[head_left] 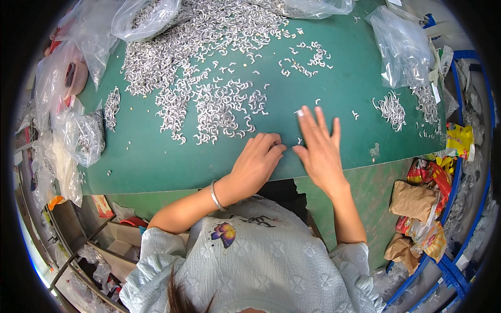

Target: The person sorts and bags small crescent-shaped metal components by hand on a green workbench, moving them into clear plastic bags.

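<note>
Small curved silver-grey pieces [222, 107] lie spread over the green tabletop [334, 83], heaped most thickly toward the far left. My left hand [255, 161] rests on the table near its front edge, fingers curled in with the thumb against them. Whatever those fingers may hold is hidden. To its right, my right hand [319, 151] reaches forward, palm down and fingers stretched apart. One small curved piece [299, 141] lies by its thumb, and another shows at the tip of a finger.
Clear plastic bags [143, 21] with pieces inside stand along the far and left edges. At the right lie a small pile of pieces [391, 111] and a large clear bag [399, 49]. Blue shelving [454, 271] and brown paper packages [412, 201] are beyond the table's right side.
</note>
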The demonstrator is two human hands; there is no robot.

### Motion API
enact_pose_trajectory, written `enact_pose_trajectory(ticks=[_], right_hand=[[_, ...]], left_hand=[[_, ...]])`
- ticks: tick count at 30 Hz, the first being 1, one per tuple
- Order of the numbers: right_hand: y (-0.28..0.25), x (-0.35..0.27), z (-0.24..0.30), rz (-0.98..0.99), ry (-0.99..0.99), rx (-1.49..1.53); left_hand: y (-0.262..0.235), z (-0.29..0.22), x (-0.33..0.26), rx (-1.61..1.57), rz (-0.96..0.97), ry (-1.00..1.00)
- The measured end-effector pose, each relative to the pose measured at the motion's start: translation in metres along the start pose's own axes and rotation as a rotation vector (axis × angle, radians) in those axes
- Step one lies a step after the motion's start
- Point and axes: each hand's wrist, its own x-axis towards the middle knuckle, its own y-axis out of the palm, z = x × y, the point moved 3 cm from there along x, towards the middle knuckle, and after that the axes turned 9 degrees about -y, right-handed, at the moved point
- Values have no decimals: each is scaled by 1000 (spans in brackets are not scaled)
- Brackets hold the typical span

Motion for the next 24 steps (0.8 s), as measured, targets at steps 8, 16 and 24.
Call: enact_pose_trajectory(ticks=[8, 16, 24], right_hand=[[-7, -16, 7, -64, -87, 153], [-5, -42, -13, 78, 62, -172], [-13, 6, -35, -127, 113, -247]], left_hand=[[-9, 0, 11, 88, -31, -59], [0, 4, 10, 198, 78, 57], [0, -7, 7, 87, 118, 138]])
